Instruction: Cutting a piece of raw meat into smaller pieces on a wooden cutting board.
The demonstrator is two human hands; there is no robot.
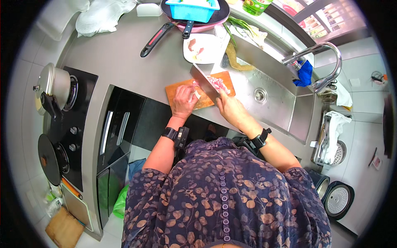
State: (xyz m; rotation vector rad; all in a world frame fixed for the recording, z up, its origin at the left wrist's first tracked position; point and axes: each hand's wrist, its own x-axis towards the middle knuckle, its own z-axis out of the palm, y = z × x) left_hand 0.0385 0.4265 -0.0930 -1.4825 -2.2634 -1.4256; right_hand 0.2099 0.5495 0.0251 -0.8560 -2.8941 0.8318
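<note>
A wooden cutting board (172,92) lies at the counter's front edge, beside the sink. My right hand (230,107) grips a cleaver (204,83), its broad blade slanting up and left across the board. Cut pieces of raw meat (218,83) lie to the right of the blade. On the board's left part, my left hand (183,100) holds a piece of raw meat (195,94) with bent fingers close to the blade; the fingers partly hide it. Beyond the board, a white plate (209,45) holds more pieces of meat.
The steel sink (273,107) with its faucet (336,63) is at the right. Past the plate, a blue basket (194,13) sits in a frying pan (224,14). Green onions (237,24) lie near the sink. A pressure cooker (57,85) stands on the stove (76,124) at the left.
</note>
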